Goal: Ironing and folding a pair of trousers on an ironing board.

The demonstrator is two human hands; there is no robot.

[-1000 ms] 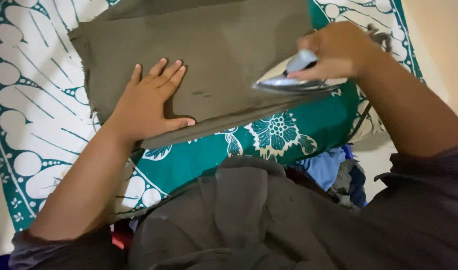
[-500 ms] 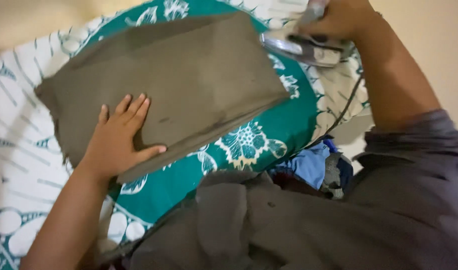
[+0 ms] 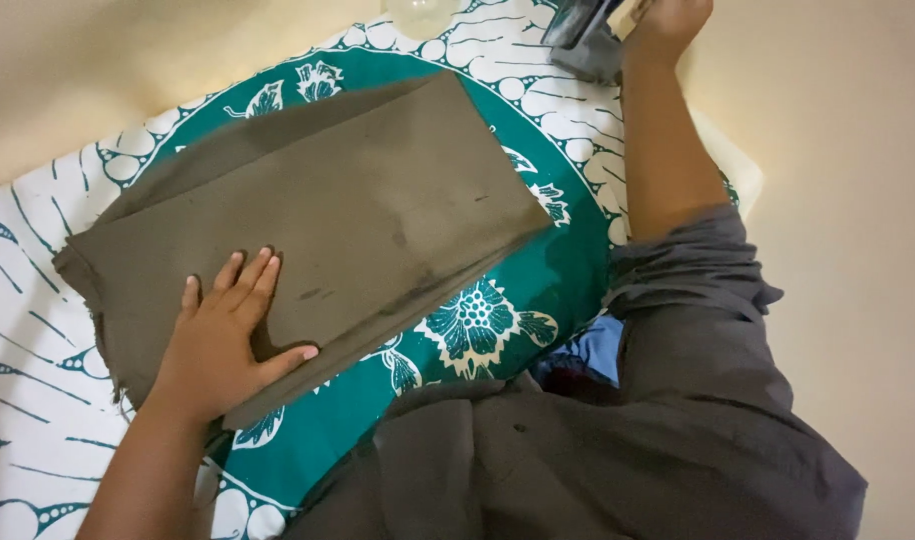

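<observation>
A folded olive-grey cloth (image 3: 338, 220) lies flat on a teal and white patterned sheet (image 3: 568, 270). My left hand (image 3: 223, 345) rests palm down on the cloth's near edge, fingers spread. My right hand (image 3: 668, 25) is stretched to the far right at the top of the view and grips the handle of a clothes iron (image 3: 583, 40), which sits off the cloth, on the white border of the sheet. Only the iron's lower part shows; the rest is cut off by the frame.
A clear rounded object (image 3: 418, 12) sits at the top edge, beside the iron. Blue fabric (image 3: 593, 350) is bunched at my lap. Beige floor (image 3: 848, 200) lies to the right of the sheet and beyond its far side.
My right hand has carried the iron off the cloth's right edge, away to the far side of the sheet. My left hand has stayed pressed on the cloth. The view has swung.
</observation>
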